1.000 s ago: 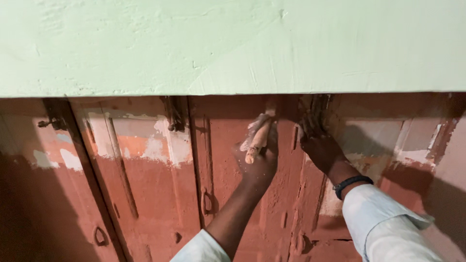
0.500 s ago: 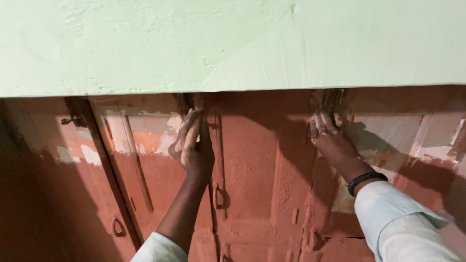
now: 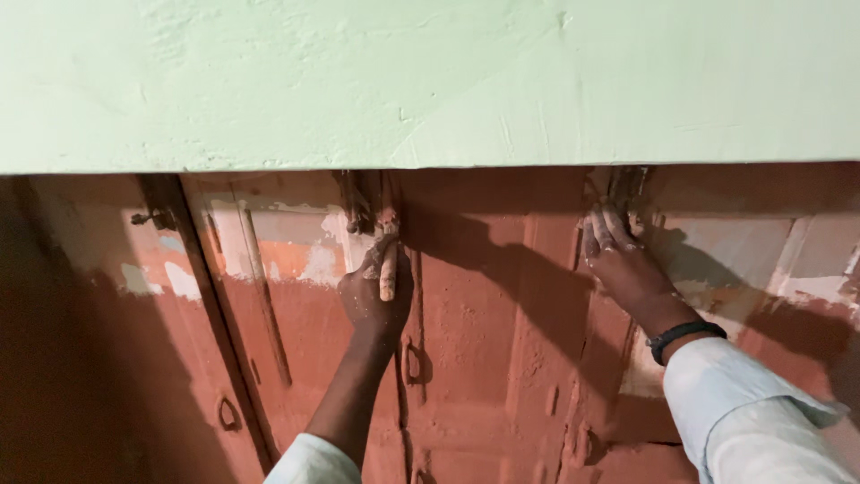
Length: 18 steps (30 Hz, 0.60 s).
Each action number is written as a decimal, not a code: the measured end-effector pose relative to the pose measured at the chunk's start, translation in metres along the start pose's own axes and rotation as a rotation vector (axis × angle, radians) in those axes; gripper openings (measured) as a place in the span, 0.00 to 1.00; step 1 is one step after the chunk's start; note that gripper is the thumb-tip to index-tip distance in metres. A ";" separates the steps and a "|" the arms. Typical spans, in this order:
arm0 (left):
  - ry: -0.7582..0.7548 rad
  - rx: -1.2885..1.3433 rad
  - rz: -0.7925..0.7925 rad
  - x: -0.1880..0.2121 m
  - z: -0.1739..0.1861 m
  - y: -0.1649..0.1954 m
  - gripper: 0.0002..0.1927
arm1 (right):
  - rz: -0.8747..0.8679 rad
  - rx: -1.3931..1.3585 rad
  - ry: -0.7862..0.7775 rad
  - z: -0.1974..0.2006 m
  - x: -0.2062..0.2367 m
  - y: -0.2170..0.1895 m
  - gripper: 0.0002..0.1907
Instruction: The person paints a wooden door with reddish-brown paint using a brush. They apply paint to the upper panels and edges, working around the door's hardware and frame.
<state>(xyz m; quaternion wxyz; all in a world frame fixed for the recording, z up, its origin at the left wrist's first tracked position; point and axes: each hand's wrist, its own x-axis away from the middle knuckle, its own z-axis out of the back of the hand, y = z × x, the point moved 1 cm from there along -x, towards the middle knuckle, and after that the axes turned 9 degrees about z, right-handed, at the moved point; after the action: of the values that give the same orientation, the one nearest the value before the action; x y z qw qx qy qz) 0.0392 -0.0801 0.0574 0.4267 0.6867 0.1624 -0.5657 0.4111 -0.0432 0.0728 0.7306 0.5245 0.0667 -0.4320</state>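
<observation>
head view, looking up at a reddish-brown wooden door (image 3: 484, 341) with several panels, set beneath a pale green plastered wall (image 3: 430, 81) that fills the upper half of the frame. the left hand (image 3: 376, 287), at centre left, is closed around a pale, paint-smeared tool (image 3: 388, 264) with a stubby handle; what kind of tool it is cannot be told. the tool's top end touches the door's vertical frame just under the green wall's lower edge. the right hand (image 3: 623, 260), at centre right, is open and lies flat against the door, fingers (image 3: 605, 229) pointing up to a dark metal fitting (image 3: 623, 184) at the door's top. a black wristband (image 3: 685, 336) sits on that wrist above a light shirt sleeve (image 3: 761, 412). patches of white and orange undercoat (image 3: 305, 251) show on the panel left of the tool. a ring handle (image 3: 229, 414) hangs at lower left, and a small latch (image 3: 154, 218) sits at the upper left edge of the door.
</observation>
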 end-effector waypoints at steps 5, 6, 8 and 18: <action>-0.165 -0.112 0.250 0.006 0.015 0.010 0.05 | -0.005 0.130 -0.021 -0.001 0.000 0.000 0.28; -0.202 -0.121 0.263 0.009 0.020 0.010 0.05 | -0.004 0.138 -0.027 0.000 -0.001 -0.001 0.28; -0.275 -0.137 0.286 0.012 0.032 0.011 0.05 | -0.018 0.112 -0.004 0.003 -0.002 -0.001 0.27; -0.400 -0.230 0.386 -0.033 0.034 0.019 0.14 | -0.019 0.092 -0.141 0.010 -0.004 -0.001 0.30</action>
<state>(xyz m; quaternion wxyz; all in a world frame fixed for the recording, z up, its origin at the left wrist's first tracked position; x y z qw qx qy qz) 0.0208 -0.1092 0.0951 0.6249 0.5267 0.0048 -0.5763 0.4043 -0.0494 0.0793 0.7046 0.5250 0.0001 -0.4773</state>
